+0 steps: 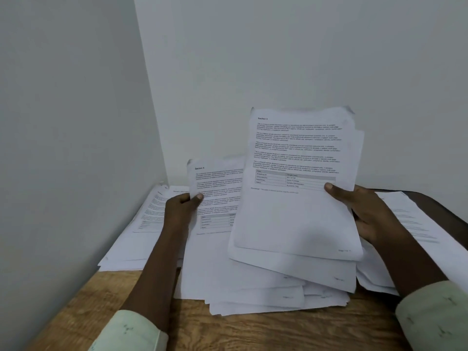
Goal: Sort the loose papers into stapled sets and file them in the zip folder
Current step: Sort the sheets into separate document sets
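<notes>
Looking down at the wooden bench [253, 330], a pale sleeve [129, 330] sits in each bottom corner. Just past the front edge there's a messy pile of loose papers [266, 297], sheets fanned out and overlapping, lying flat on the wood.

Above that pile, the right hand [367, 211] grips a thick batch of pages [298, 211] by its right edge, thumb on the front and fingers behind. The batch is tilted up toward the camera and the top page is headed "Section 3", with a small table under the text. The left hand [181, 207] pinches the left edge of a single sheet [217, 188] headed "Section 6", partly tucked behind the batch.

Further back, more printed pages [149, 216] spread flat into the left corner. Another lot of sheets [410, 219] lies on the right, over a dark flat thing [445, 209]; can't tell what it is. Plain white walls [278, 59] meet in the corner behind it all.
</notes>
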{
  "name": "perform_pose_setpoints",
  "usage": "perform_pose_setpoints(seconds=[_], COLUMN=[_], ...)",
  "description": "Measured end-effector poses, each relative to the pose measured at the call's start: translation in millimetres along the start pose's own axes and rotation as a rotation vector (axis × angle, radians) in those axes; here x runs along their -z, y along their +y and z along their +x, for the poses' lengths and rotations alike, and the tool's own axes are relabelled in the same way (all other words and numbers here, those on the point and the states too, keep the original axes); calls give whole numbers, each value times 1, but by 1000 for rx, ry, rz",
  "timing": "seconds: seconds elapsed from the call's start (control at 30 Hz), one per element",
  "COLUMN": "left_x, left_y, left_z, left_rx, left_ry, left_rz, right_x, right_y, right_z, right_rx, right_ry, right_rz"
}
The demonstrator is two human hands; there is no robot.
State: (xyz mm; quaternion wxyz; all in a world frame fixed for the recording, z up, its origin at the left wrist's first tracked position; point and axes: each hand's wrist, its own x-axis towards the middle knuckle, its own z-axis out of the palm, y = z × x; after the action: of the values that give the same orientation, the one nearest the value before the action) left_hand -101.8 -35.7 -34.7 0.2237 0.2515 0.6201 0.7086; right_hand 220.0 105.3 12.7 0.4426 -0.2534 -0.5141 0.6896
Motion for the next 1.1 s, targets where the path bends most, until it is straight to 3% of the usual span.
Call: perform_pose_setpoints(seconds=[0.23, 0.43, 0.53, 0.77, 1.1], left_x=[-3, -3, -4, 1, 3], left_y=[1, 3, 2, 10, 18], left_z=[-4, -5, -6, -6, -6], left_rx=[-20, -106, -105, -98, -180], left_ry=[-35, -36, -83, -14, -41], left_rz=[-66, 156, 42, -105, -165], right_x=[0, 3, 5, 8, 8], right_y=[0, 0, 1, 3, 10], right_z=[0, 1, 2, 5, 6], right_rx=[-16, -15, -8, -31, -65], right_ry=[17, 39, 30, 14, 59], right_rz=[-6, -12, -33, -53, -112])
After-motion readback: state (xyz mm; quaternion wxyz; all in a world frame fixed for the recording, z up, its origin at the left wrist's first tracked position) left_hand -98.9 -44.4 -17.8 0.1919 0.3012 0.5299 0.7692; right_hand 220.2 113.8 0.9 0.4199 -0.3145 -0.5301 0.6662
